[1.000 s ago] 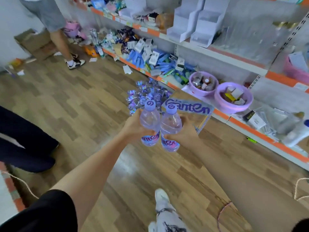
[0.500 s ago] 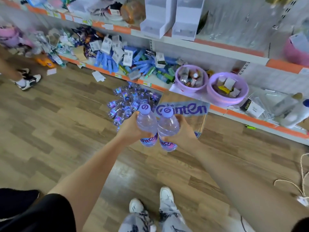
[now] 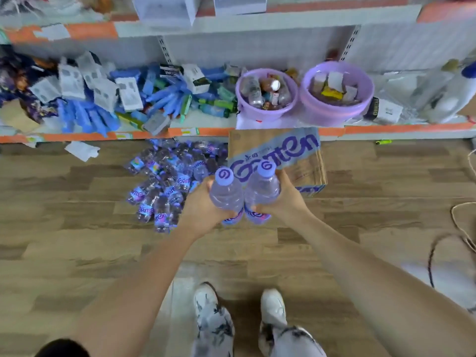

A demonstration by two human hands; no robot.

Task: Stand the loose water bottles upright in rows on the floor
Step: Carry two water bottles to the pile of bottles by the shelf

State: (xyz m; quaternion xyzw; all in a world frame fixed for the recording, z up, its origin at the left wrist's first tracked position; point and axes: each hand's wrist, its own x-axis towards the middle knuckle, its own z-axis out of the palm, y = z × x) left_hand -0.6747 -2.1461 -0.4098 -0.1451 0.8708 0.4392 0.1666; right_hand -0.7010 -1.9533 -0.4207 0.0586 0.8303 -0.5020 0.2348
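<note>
I hold two clear water bottles with purple caps and purple labels upright in the air, side by side and touching. My left hand (image 3: 199, 207) grips the left bottle (image 3: 226, 193) around its body. My right hand (image 3: 286, 199) grips the right bottle (image 3: 263, 189) the same way. Beyond and left of my hands, a pile of several loose bottles (image 3: 167, 181) of the same kind lies on the wooden floor (image 3: 77, 240), most on their sides. A cardboard bottle carton (image 3: 304, 161) with purple lettering stands just behind my right hand.
A low shelf (image 3: 154, 131) with an orange edge runs across the back, heaped with blue packets and boxes. Two purple basins (image 3: 266, 109) (image 3: 334, 112) of small items sit on it. My two shoes (image 3: 213, 318) stand on the floor below; cords (image 3: 463, 228) lie at the right.
The view has swung to face the shelf squarely and tilted further down. Both hands kept their grip on the bottles, and the pile and carton now lie straight ahead. The person at left is out of view.
</note>
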